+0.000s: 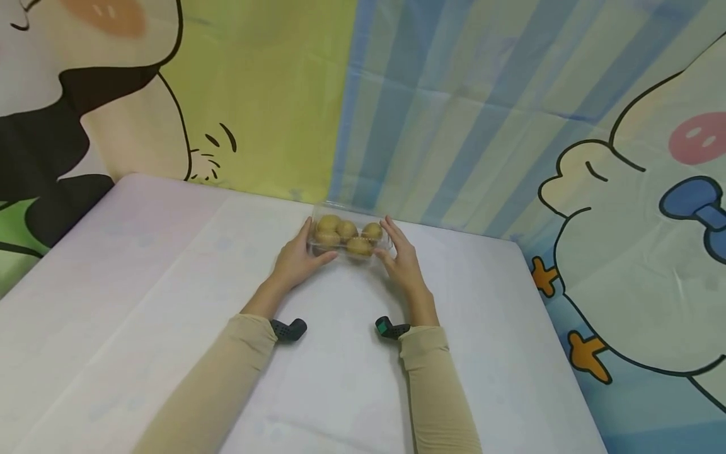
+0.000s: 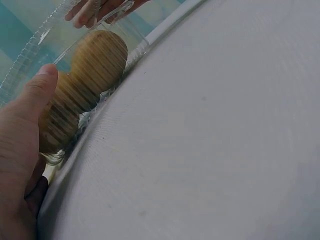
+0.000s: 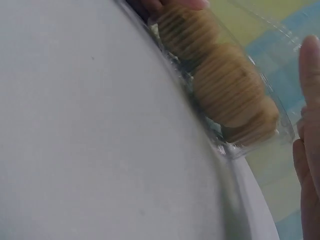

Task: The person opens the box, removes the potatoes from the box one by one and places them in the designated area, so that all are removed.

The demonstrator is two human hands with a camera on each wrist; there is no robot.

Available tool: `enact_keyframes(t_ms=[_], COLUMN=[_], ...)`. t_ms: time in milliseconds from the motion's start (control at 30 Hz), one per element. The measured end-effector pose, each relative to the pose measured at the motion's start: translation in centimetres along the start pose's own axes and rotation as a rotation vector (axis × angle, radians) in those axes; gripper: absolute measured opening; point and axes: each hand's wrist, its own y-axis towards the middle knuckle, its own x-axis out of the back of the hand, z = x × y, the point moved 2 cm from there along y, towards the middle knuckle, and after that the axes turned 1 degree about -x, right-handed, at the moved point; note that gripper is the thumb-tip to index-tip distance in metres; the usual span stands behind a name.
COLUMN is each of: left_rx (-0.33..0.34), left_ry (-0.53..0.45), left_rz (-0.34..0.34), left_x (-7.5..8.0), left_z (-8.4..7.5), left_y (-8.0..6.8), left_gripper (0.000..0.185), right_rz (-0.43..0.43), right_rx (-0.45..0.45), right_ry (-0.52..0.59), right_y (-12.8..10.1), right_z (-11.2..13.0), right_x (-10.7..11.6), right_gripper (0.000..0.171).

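Note:
A clear plastic box (image 1: 354,257) sits near the far edge of the white table, holding several round yellow-brown potatoes (image 1: 360,246). Its ribbed side crosses them in both wrist views. My left hand (image 1: 299,257) grips the box's left end, thumb along the near side and fingers round the end. At the other end is my right hand (image 1: 404,259), fingers spread and fairly straight, thumb close to the near corner. In the right wrist view a narrow gap shows between the right thumb (image 3: 310,70) and the box. A clear flap stands up at the back of the box.
White cloth covers the table (image 1: 334,378). Behind it hangs a printed cartoon curtain (image 1: 283,94), which continues down the right side. A dark wrist camera (image 1: 289,330) sits on the left wrist, another camera (image 1: 391,328) on the right.

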Motion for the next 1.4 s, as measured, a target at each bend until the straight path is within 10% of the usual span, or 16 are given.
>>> enact_keyframes(t_ms=[333,1400], left_rx=[-0.003,-0.03], left_ry=[0.012,0.017], left_rz=[0.015,0.006], left_x=[0.0,-0.2], left_z=[-0.2,-0.4], left_y=[-0.1,-0.1], left_gripper=[0.111,0.107], right_rz=[-0.103,-0.063], right_rx=[0.029,-0.207], right_ry=[-0.064,-0.033], right_y=[0.3,1.1], right_z=[0.7,2.7], right_x=[-0.5,0.6], right_gripper=[0.078,0.068])
